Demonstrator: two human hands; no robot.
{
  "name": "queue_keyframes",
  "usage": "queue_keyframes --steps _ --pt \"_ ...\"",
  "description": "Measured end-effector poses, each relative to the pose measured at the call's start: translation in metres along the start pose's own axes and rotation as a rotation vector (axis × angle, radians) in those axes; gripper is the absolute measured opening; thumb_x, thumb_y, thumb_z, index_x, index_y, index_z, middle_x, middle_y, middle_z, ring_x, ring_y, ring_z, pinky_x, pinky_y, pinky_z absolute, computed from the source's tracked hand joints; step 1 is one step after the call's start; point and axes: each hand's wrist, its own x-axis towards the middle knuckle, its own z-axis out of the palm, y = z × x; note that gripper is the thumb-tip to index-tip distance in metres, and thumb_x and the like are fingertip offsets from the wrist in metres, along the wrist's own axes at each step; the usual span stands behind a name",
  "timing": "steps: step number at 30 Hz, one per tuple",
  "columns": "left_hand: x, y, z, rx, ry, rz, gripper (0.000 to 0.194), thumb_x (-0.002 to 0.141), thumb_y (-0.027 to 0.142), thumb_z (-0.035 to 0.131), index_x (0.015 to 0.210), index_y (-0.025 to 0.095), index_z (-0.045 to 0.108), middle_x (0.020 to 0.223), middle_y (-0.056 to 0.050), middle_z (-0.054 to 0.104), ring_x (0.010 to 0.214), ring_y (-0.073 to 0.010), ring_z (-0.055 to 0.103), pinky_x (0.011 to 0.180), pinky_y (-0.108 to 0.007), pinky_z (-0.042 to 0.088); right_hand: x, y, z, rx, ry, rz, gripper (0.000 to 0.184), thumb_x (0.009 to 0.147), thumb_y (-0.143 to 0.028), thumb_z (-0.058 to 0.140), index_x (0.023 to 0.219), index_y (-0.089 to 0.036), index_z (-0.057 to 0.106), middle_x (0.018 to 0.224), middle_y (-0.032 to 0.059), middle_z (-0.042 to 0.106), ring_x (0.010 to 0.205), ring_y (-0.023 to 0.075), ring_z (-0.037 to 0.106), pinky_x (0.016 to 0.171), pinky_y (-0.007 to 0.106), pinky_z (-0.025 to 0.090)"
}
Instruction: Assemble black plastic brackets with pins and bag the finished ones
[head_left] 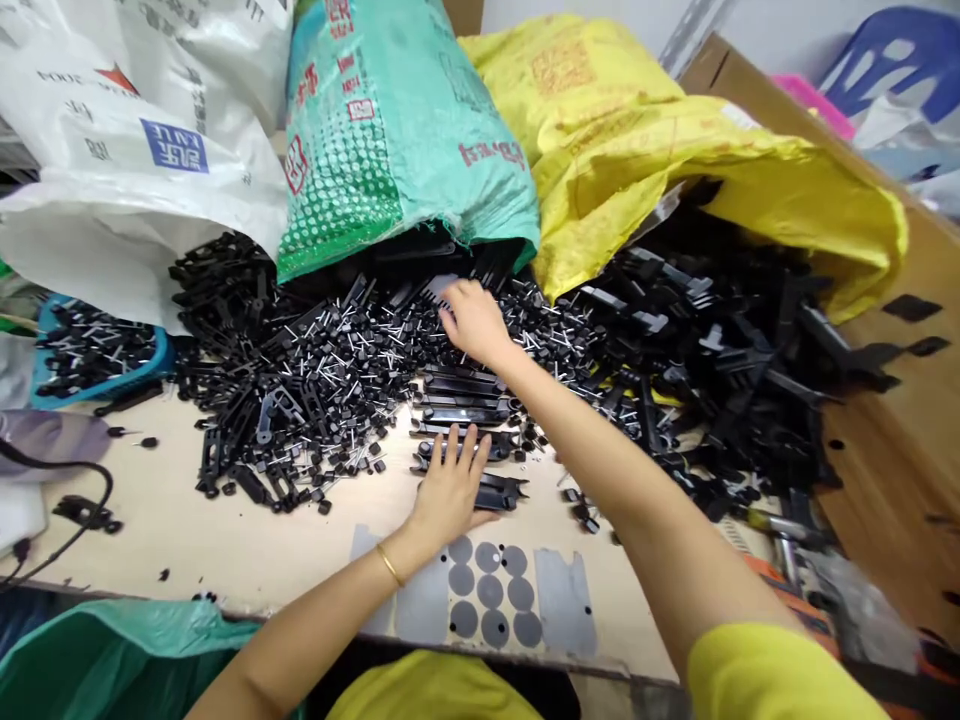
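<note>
the long black parts [469, 413] are looking like smooth plastic, gleaming in pale streaks. the small pins [345, 345] are showing bright metal shafts and dark plastic heads. the white sack [135, 200] is shining like crinkled plastic film, while the green sack [442, 130] and the yellow sack [592, 130] are also looking plastic, glossy and creased. the blue basket [163, 352] is appearing as plastic. the tabletop [285, 550] is looking smooth, like pale laminated wood. the grey discs [489, 590] are looking matt. the bracelet [391, 565] is glinting like polished metal; the yellow sleeve [772, 670] is showing matt cloth.
</note>
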Motion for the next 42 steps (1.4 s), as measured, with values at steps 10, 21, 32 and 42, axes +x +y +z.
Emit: queue_keyframes --steps 10,21,32,42 --pt "-0.013 -0.006 -0.024 -0.121 -0.03 0.035 0.107 0.068 0.071 0.061 0.147 0.011 0.022 0.153 -0.021 0.02 0.142 -0.0365 0.019 0.115 -0.052 0.018 0.108 0.039 0.037 -0.089 0.126 -0.013 0.043 0.093 -0.01 0.014 0.116 -0.01 0.051 0.113 0.0154 0.055 0.116 0.0295 0.05 0.094 0.049 0.041" --pt "-0.047 -0.055 -0.045 -0.284 0.429 -0.181 0.051 0.093 0.043 0.043 0.136 0.015 0.038 0.133 -0.015 0.052 0.125 -0.0243 0.047 0.108 -0.045 0.034 0.094 0.022 0.028 -0.023 0.156 0.087 0.023 0.093 -0.021 0.034 0.09 -0.009 0.053 0.101 0.014 0.055 0.104 0.0274 0.054 0.084 0.047 0.044" --pt "-0.047 -0.21 -0.042 -0.109 0.576 -0.933 0.052 0.077 0.025 0.065 0.125 0.012 0.051 0.104 -0.012 0.059 0.104 -0.0293 0.052 0.094 -0.05 0.04 -0.121 -0.034 -0.102 0.295 -0.238 0.206 0.024 0.073 -0.028 0.064 0.064 -0.02 0.044 0.065 -0.0006 0.051 0.061 0.0126 0.047 0.059 0.027 0.036" --pt "-0.123 -0.034 -0.036 -0.614 0.404 -0.197 0.032 0.084 0.024 0.06 0.116 0.024 0.062 0.086 0.0 0.061 0.072 -0.0117 0.057 0.067 -0.025 0.048 -0.295 -0.075 -0.098 0.144 -0.736 0.246 0.011 0.082 -0.028 0.056 0.081 -0.017 0.054 0.084 0.0065 0.059 0.071 0.0162 0.056 0.062 0.026 0.037"
